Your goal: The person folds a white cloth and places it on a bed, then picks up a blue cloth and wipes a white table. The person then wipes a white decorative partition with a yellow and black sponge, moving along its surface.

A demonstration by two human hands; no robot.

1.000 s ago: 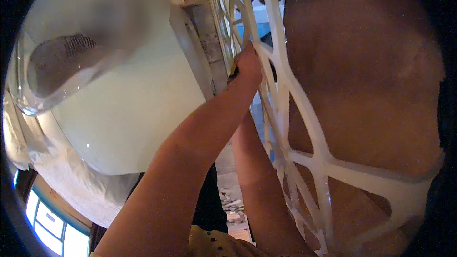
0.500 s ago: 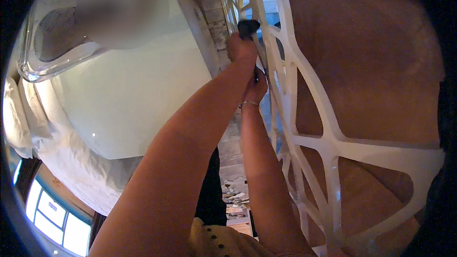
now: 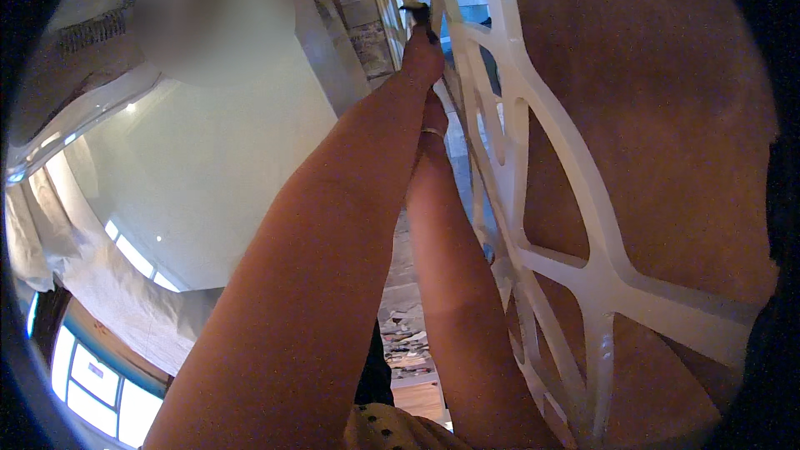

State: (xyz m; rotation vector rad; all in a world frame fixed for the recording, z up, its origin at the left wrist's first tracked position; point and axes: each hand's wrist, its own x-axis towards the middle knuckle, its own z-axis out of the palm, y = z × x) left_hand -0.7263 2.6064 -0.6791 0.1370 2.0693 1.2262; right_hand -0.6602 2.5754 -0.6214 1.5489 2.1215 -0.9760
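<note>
- At the lower left, a bright window (image 3: 93, 377) with several panes; above it, pale cloth (image 3: 125, 308) hangs in folds.
- Higher up on the left, a shiny, see-through band (image 3: 93, 119) slants upward to the right, in front of a smooth cream panel (image 3: 221, 167) that fills much of this side and carries small glints.
- The left forearm (image 3: 312, 267) rises from the lower edge across the middle, reaching far up toward the top.
- Near the bottom centre, dark cloth (image 3: 378, 371) and yellowish cloth with dark dots (image 3: 396, 429) lie between the two arms.
- A small dark object (image 3: 419, 12) juts from the far end of the left hand (image 3: 423, 54), close to the frame's struts; its shape is blurred, and whether the fingers are clamped on it I cannot tell.
- The right hand (image 3: 435, 111) is just below, a thin band (image 3: 432, 131) around its wrist, partly hidden by the left arm; its fingers cannot be made out.
- Right of both hands, a white lattice frame (image 3: 607, 283) of branching struts runs from top to bottom.
- Behind it, a broad brown surface (image 3: 667, 117) fills the right side.
</note>
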